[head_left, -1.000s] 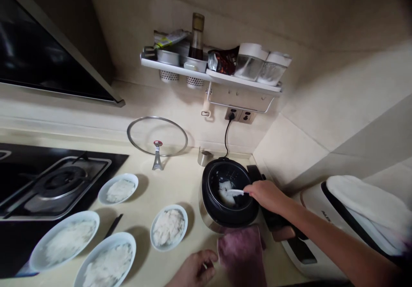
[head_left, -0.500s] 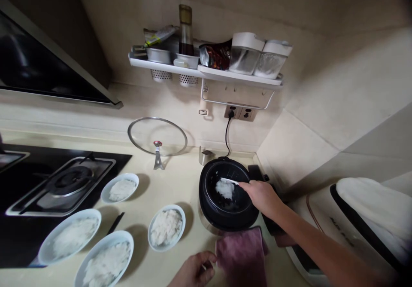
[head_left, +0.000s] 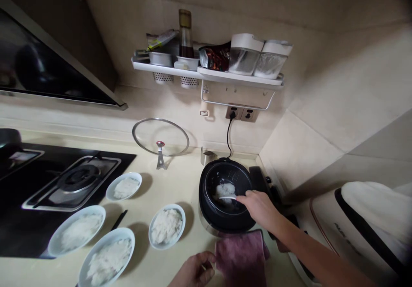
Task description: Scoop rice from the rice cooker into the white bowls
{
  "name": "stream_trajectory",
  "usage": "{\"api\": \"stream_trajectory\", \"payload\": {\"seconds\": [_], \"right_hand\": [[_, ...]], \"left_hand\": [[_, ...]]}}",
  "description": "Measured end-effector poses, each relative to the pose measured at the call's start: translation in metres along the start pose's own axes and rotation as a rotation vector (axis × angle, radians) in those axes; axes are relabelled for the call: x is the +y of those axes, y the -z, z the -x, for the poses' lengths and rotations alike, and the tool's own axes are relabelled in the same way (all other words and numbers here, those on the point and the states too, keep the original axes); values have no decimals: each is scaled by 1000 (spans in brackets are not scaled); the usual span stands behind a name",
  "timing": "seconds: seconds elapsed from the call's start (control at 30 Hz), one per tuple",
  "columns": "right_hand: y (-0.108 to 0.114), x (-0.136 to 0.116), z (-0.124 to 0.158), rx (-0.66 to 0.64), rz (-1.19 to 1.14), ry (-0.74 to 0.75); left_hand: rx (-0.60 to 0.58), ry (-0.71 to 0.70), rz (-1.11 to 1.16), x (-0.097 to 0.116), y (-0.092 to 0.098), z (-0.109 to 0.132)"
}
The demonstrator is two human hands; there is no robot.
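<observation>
My right hand grips the handle of a white rice paddle, whose blade is low inside the black inner pot of the rice cooker. Beside the blade lies a clump of white rice, with grains stuck to the pot wall. My left hand is at the counter's front, fingers loosely curled and apart, nothing visible in them. Its fingertips come up to the left edge of a purple cloth. Left of the cooker stands a pale bowl of rice.
Farther left are more rice bowls: one by the gas hob, two in front. A dark stick-like object lies among them. A glass lid leans on its stand. Above hangs a shelf. A white appliance stands right.
My right hand has drawn the paddle toward the near side of the pot, to below the rice clump. The left hand stays by the cloth. The view has shifted slightly.
</observation>
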State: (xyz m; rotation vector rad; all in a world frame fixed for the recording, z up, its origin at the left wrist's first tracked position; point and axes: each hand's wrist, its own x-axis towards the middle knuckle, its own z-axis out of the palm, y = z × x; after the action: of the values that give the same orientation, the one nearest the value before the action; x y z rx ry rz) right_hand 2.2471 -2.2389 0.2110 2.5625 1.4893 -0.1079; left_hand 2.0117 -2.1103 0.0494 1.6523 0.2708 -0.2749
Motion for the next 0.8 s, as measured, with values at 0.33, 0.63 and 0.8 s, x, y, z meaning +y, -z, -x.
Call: {"api": "stream_trajectory", "payload": {"seconds": [0.33, 0.63, 0.8], "right_hand": [[-28, 0, 25, 158, -19, -182], [-36, -5, 36, 186, 5, -186], [-11, 4, 65, 575, -68, -18]], "left_hand": [[19, 20, -24, 4, 0, 4], [43, -2, -66, 6, -3, 11], [118, 68, -87, -7, -7, 23]]}}
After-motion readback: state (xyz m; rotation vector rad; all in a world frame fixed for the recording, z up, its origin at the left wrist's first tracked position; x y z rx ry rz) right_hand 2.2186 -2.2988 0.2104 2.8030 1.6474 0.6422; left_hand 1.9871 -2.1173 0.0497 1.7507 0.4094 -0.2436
